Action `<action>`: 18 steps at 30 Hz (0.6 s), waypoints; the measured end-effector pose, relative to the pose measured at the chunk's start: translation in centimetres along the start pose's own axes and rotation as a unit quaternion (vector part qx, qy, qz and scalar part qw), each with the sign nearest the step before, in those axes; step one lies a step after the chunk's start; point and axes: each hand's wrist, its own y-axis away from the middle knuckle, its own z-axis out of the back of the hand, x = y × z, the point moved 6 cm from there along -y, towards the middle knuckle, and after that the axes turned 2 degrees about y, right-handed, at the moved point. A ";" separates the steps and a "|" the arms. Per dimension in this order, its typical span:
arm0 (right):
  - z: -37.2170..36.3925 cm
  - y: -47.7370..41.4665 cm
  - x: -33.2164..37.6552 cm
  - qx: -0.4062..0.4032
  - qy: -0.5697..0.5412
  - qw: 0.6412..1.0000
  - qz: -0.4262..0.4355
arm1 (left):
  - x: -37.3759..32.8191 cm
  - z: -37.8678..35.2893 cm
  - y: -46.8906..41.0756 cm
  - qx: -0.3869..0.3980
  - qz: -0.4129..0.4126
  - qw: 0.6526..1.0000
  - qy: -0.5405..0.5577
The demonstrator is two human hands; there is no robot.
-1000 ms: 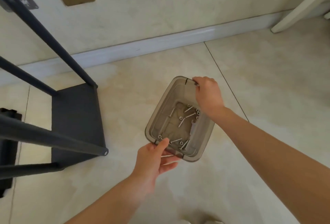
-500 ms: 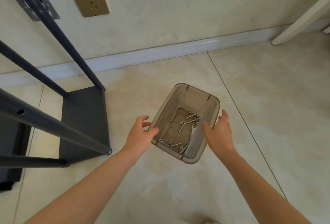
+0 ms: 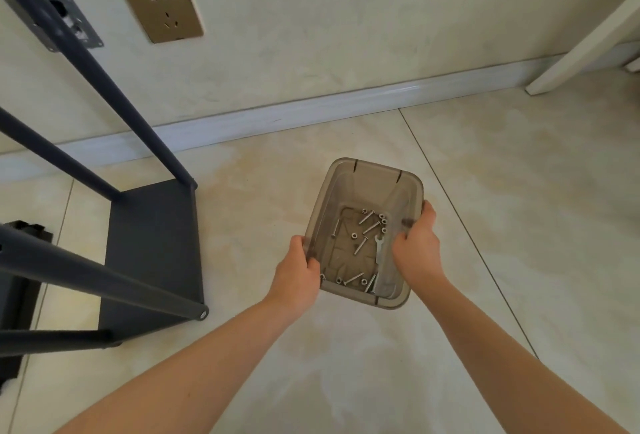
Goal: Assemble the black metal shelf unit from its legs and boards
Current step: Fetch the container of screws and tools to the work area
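Black shelf unit (image 3: 149, 278) at frame's 9 o'clock, board (image 3: 156, 226) on floor (image 3: 519, 226), legs (image 3: 97, 278) pointing up. Translucent bin (image 3: 377, 169) at its 3 o'clock; left hand (image 3: 298, 274), right hand (image 3: 417, 253) fingers grasping opposite rims. Inside bin: small wrench (image 3: 379, 250), loose bolts (image 3: 362, 245).

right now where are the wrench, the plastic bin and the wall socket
wrench (image 3: 379, 253): head view, its shaft
plastic bin (image 3: 375, 188): head view, far inner wall
wall socket (image 3: 161, 8): head view, middle of faceplate

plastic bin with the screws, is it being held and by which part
Yes. The left hand grips the plastic bin by its left side rim, the right hand by its right side rim.
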 end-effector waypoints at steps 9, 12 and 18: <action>2.1 -2.7 1.0 0.033 0.049 0.998 0.005 | -1.7 0.4 0.5 -0.007 0.038 0.996 0.080; 3.5 -1.7 2.5 0.003 0.092 0.995 0.043 | -2.3 2.9 2.4 -0.044 0.010 0.997 0.055; 3.4 3.4 9.2 0.080 0.222 0.946 0.223 | -2.5 9.8 7.7 -0.072 -0.014 0.997 0.024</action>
